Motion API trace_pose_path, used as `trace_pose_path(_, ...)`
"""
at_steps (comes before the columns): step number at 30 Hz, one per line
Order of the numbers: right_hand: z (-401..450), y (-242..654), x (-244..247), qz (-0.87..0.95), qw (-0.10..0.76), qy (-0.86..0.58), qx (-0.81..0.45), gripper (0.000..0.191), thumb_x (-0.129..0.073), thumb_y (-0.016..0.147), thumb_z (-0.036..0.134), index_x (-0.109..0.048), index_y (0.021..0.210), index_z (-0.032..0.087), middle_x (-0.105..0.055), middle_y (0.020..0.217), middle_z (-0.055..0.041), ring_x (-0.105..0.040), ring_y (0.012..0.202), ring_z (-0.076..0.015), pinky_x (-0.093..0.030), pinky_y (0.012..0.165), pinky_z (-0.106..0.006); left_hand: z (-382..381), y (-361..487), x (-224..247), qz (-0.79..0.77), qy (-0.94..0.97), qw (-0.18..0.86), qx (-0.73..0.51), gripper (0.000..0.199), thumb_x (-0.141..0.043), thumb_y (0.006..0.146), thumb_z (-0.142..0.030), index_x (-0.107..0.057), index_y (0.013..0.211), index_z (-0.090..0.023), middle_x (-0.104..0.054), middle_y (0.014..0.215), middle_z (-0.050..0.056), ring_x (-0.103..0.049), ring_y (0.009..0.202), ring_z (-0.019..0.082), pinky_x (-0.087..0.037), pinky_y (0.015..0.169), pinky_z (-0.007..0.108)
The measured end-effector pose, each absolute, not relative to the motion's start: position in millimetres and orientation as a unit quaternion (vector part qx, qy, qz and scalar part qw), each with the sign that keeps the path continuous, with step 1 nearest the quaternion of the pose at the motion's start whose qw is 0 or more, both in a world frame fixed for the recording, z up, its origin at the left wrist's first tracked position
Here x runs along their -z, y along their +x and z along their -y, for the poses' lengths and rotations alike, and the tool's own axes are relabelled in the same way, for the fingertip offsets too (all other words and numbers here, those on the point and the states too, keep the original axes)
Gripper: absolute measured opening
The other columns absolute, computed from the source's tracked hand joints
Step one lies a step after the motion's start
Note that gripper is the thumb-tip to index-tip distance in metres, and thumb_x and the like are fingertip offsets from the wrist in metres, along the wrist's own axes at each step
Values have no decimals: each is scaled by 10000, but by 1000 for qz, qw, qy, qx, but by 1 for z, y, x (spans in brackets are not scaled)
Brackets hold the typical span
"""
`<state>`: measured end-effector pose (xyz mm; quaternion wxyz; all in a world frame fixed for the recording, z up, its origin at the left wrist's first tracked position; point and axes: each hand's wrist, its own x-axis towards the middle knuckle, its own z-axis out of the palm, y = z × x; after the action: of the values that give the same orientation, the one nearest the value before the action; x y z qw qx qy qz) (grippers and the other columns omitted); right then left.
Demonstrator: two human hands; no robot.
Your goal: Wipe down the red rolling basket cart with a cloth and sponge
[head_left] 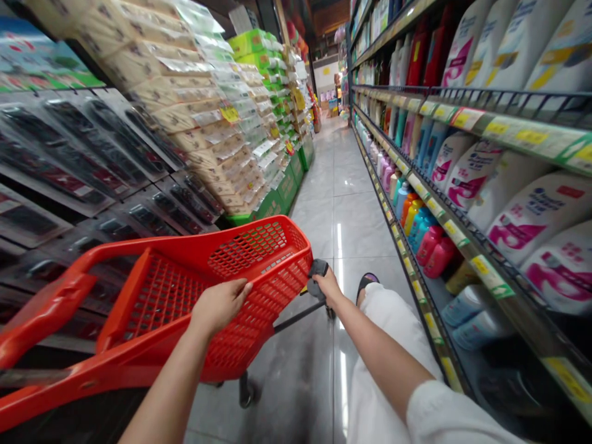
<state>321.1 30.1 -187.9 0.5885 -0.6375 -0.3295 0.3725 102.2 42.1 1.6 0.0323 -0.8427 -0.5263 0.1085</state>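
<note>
A red plastic shopping cart (259,308) stands turned sideways across the aisle. Its handle (46,308) is at the far left, and its mesh basket holds nothing that I can see. My left hand (219,305) is closed over the basket's near side rim, with the fingertips partly hidden. At the basket's front corner, my right hand (327,285) grips a dark grey corner piece (318,280) of the cart. A caster wheel (246,391) shows beneath the basket.
Shelves of shampoo bottles (518,228) with a price-tag rail (462,240) run along the right. On the left are stacked packs (185,105), green cartons (287,185) and hanging blister packs (60,148). The tiled floor (354,179) stretches ahead.
</note>
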Motion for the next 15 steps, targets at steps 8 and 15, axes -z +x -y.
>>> trace_pose_path(8,-43,318,170,364,563,-701,-242,495,-470,814,184,-499,1308,178,-567,1235,-125,-537,1170,-191,-414,996,-301,-29,120,-4,518,-838,87,-149,527,-174,963,-471,-617,858,-205,-721,877,95,-679,828,247,-418,671,309)
trace_pose_path(15,-52,321,188,332,526,-698,-354,447,-446,753,145,-587,1176,164,-668,1008,-48,-628,906,-173,-493,800,-261,-24,122,2,523,-825,134,-167,493,-151,980,-444,-563,861,-201,-713,842,93,-680,779,244,-395,646,314)
